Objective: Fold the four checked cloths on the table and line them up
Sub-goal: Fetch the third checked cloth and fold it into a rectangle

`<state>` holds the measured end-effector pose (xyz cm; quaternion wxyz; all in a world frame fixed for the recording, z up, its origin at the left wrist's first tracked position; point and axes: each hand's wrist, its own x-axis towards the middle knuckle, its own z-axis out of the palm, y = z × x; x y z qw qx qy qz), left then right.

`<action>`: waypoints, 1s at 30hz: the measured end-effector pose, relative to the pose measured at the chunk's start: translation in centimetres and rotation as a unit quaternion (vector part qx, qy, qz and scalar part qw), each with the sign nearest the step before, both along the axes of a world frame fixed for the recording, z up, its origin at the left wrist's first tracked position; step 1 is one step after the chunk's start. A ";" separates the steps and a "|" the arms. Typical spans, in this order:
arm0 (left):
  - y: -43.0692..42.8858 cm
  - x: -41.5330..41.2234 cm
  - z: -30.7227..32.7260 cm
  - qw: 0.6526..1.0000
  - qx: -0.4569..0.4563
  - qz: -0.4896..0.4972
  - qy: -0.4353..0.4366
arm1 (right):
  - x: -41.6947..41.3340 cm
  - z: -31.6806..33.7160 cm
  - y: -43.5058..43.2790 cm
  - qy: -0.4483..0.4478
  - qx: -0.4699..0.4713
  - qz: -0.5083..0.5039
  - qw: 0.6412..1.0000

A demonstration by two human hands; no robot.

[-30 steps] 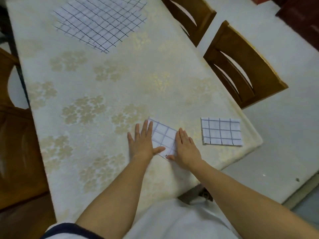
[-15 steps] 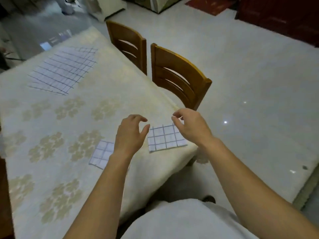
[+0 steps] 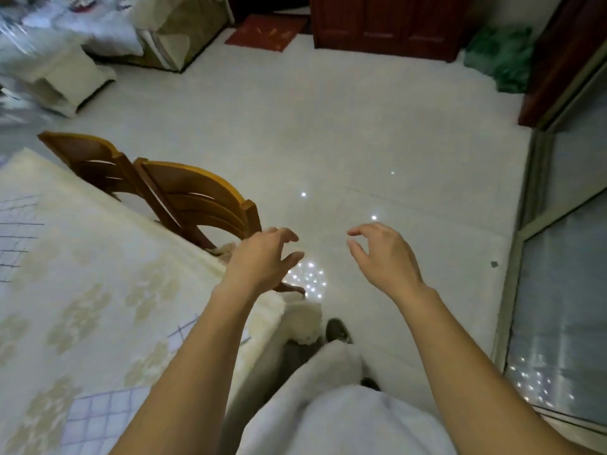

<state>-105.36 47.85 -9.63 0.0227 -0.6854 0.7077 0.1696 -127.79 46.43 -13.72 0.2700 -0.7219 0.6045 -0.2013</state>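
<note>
A folded checked cloth (image 3: pixel 98 418) lies on the table (image 3: pixel 98 290) near its front edge, at the lower left. A second folded cloth (image 3: pixel 179 333) shows only a corner beside my left forearm, which covers the rest. An unfolded checked cloth (image 3: pixel 16 224) lies flat at the far left edge of the view. My left hand (image 3: pixel 262 254) hovers above the table's right corner, fingers loosely curled, holding nothing. My right hand (image 3: pixel 384 254) hangs in the air over the floor, also loosely curled and holding nothing.
Two wooden chairs (image 3: pixel 197 198) (image 3: pixel 88 159) stand against the table's right side. A glass sliding door (image 3: pixel 558 290) runs along the right. A dark red cabinet (image 3: pixel 387 24), a green bag (image 3: pixel 499 54) and a red mat (image 3: pixel 266 32) lie across the tiled floor.
My hands have lifted off the folded cloth and moved right past the table corner, holding nothing. The view has swung right, so most of the table is out of sight.
</note>
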 end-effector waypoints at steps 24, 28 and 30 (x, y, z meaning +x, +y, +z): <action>-34.8 6.0 0.0 0.995 0.018 0.100 0.023 | 6.4 4.5 -39.8 0.193 0.008 0.139 0.971; -37.2 10.1 -0.9 0.981 0.087 0.172 0.027 | 11.6 3.6 -46.1 0.162 -0.006 0.217 0.963; -38.8 11.8 -1.1 0.973 0.096 0.208 0.026 | 14.3 3.2 -49.7 0.139 -0.017 0.247 0.959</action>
